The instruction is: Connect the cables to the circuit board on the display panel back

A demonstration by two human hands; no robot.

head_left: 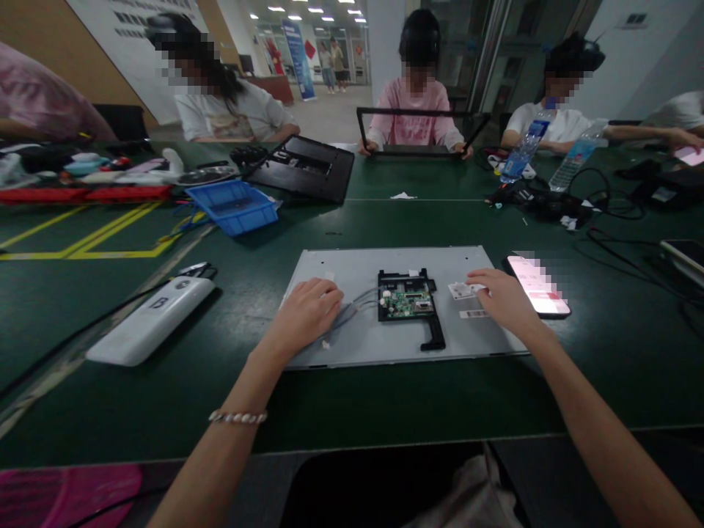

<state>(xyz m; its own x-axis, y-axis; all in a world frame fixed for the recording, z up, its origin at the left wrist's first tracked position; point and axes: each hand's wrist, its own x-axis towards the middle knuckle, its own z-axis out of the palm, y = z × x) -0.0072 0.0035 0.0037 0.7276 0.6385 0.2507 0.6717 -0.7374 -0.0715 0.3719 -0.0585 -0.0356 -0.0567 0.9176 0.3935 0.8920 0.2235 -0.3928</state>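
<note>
Just beyond the far edge of the panel [396, 340], open tabletop [410, 226]

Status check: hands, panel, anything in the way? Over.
Left hand by grey cables, right hand at white label; grip unclear. Silver panel flat on table, circuit board in plain view. Phone close beside right hand.

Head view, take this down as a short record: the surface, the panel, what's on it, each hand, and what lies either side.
Surface: green table
Base: grey panel, lying flat
Mounted parts: green circuit board within a black bracket
Left hand: over the panel's left part, at the grey cables; grip unclear
Right hand: over the panel's right edge, beside a white label
Left side: white device
Right side: phone, screen lit
</note>
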